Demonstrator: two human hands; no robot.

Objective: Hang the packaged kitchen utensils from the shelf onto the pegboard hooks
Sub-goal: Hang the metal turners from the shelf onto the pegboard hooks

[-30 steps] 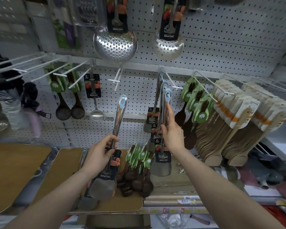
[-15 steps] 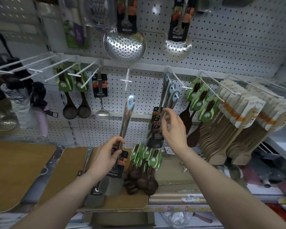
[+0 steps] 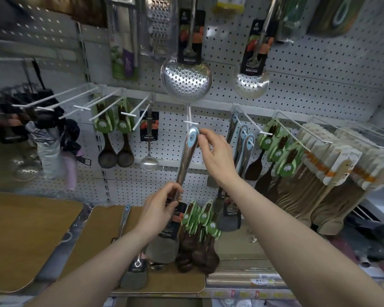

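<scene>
My left hand (image 3: 159, 209) grips the lower handle of a packaged steel spatula (image 3: 186, 158) with a blue hanging loop at its top end, held upright in front of the pegboard. My right hand (image 3: 215, 154) pinches that blue tip, just below a bare white hook (image 3: 191, 122). Three like spatulas (image 3: 242, 142) hang on the hook to the right. Another packaged spatula (image 3: 131, 258) lies on the shelf by my left forearm, beside a bunch of green-tagged wooden spoons (image 3: 200, 233).
Steel skimmers (image 3: 186, 78) hang above. Green-tagged wooden spoons (image 3: 279, 151) and pale wooden spatulas (image 3: 333, 173) fill the right hooks. Dark ladles (image 3: 115, 158) and a small steel ladle (image 3: 149, 162) hang at left under long bare hooks. Wooden boards (image 3: 27, 235) lie on the shelf.
My right hand left the spatulas hanging at right and moved left to pinch the blue tip of the spatula that my left hand holds. That spatula rose toward the bare hook.
</scene>
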